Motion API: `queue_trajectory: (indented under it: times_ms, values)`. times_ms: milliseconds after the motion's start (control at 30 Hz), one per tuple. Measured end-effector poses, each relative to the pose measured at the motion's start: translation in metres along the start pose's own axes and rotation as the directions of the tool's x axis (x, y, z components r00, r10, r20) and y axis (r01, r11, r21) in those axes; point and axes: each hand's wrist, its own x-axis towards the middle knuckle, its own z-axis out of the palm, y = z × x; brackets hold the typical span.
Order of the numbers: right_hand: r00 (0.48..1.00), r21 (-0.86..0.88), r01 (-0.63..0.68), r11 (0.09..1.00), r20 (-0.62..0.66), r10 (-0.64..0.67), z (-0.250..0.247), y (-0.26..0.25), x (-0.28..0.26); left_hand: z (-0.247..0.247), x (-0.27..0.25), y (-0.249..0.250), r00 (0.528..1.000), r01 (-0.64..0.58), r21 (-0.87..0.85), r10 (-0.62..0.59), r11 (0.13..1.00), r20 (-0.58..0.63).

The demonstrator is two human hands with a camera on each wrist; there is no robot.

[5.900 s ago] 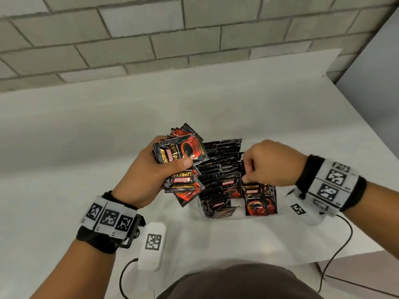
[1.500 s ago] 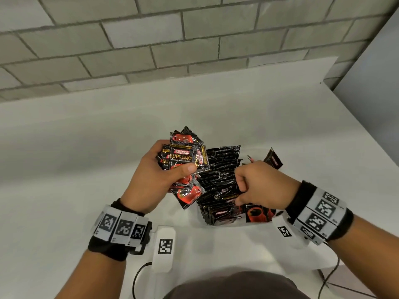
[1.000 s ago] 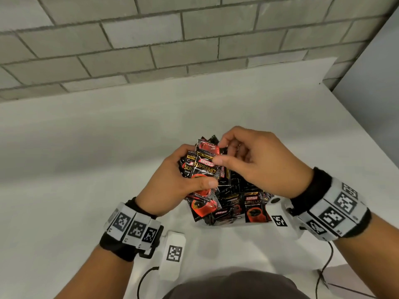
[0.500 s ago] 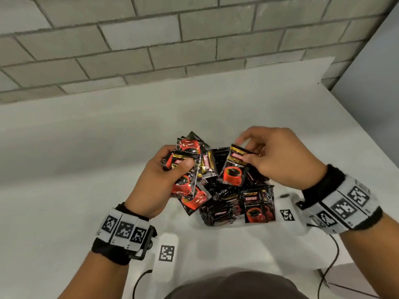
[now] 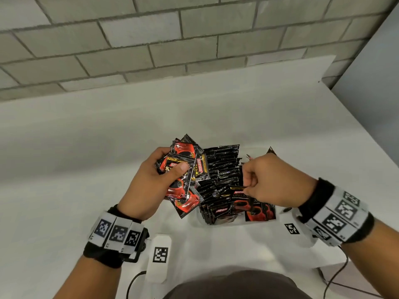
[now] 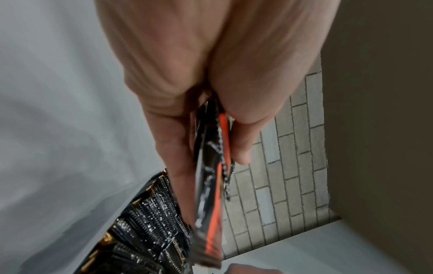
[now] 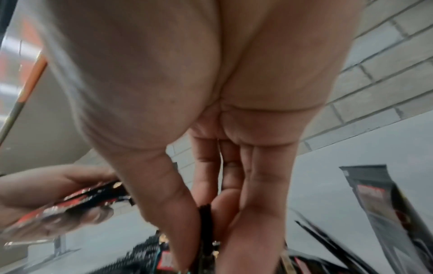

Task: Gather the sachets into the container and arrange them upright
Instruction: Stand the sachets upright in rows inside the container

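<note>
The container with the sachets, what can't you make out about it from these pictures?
- Container: head view, walls nearly hidden by packed sachets.
- Right hand: covers the sachet it pinches; right wrist view is blurred.
- Left hand: fanned bundle, count unreadable.

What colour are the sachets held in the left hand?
Black with red and gold print; the sachets in the left hand show best in the head view.

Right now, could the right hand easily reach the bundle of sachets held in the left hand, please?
Probably yes: the right hand is beside the bundle with nothing between, but it pinches a sachet already.
</note>
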Motion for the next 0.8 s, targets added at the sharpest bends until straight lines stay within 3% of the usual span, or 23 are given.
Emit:
queue_trajectory:
  times_ms: [333, 533, 600, 700, 800]
  values:
    - [0.984, -0.133, 0.010, 0.991, 0.178, 0.014, 0.013, -0.002, 0.005, 0.000, -0.001, 0.001, 1.000, -0.018, -0.019, 0.019, 1.000, 0.009]
    - [0.990, 0.060, -0.062, 0.996, 0.131, 0.054, -0.003, 0.005, 0.010, 0.000, -0.003, 0.000, 1.000, -0.015, -0.035, 0.015, 0.999, 0.010]
    - [0.998, 0.124, -0.038, 0.992, 0.063, 0.031, -0.014, 0.005, 0.007, 0.001, -0.003, 0.000, 1.000, -0.021, -0.032, 0.021, 0.999, 0.014]
    - [0.989, 0.252, 0.066, 0.966, -0.147, -0.029, -0.027, -0.010, -0.001, 0.010, -0.004, 0.002, 0.998, -0.032, -0.020, 0.033, 0.999, 0.048]
    - [0.975, 0.367, 0.148, 0.918, -0.211, -0.073, -0.028, -0.039, -0.006, 0.025, -0.002, 0.007, 0.995, -0.035, -0.030, 0.038, 0.999, 0.092]
